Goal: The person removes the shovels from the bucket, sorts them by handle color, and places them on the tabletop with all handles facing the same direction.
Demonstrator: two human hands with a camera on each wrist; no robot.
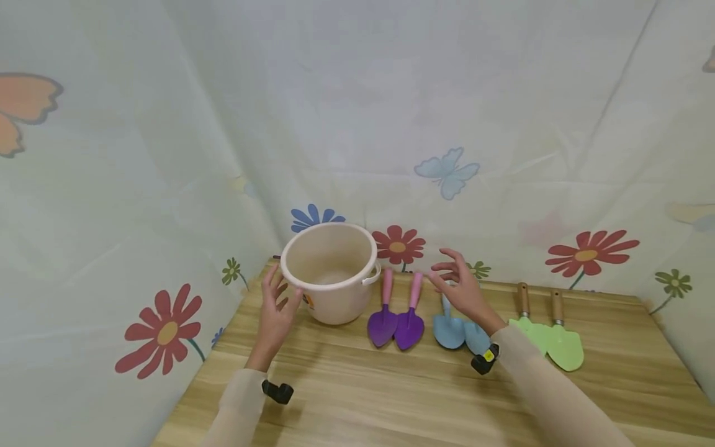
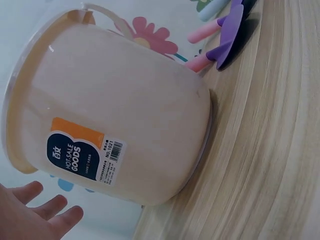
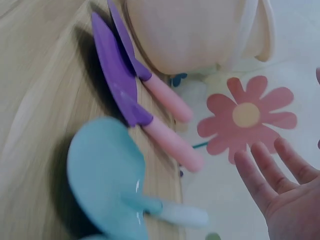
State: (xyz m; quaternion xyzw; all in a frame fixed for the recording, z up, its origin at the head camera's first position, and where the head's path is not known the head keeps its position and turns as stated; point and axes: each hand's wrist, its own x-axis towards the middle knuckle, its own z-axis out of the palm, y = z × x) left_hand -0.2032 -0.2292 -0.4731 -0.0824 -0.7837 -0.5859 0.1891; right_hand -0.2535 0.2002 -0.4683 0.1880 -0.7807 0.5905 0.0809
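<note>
A cream plastic bucket (image 1: 337,304) with a white handle stands upright at the back left of the wooden table. Its label (image 2: 82,152) shows in the left wrist view. My left hand (image 1: 276,310) is beside the bucket's left side, fingers spread and holding nothing; whether a fingertip touches the rim I cannot tell. Two purple trowels (image 1: 409,329) with pink handles lie just right of the bucket. Above the light blue trowels (image 1: 449,332) my right hand (image 1: 462,290) hovers with loosely bent fingers and nothing in them. It partly hides those trowels.
Two light green trowels (image 1: 566,349) with wooden handles lie farther right, one partly behind the right sleeve (image 1: 550,388). A cloth (image 1: 357,112) printed with flowers and butterflies hangs behind and at both sides of the table (image 1: 357,397).
</note>
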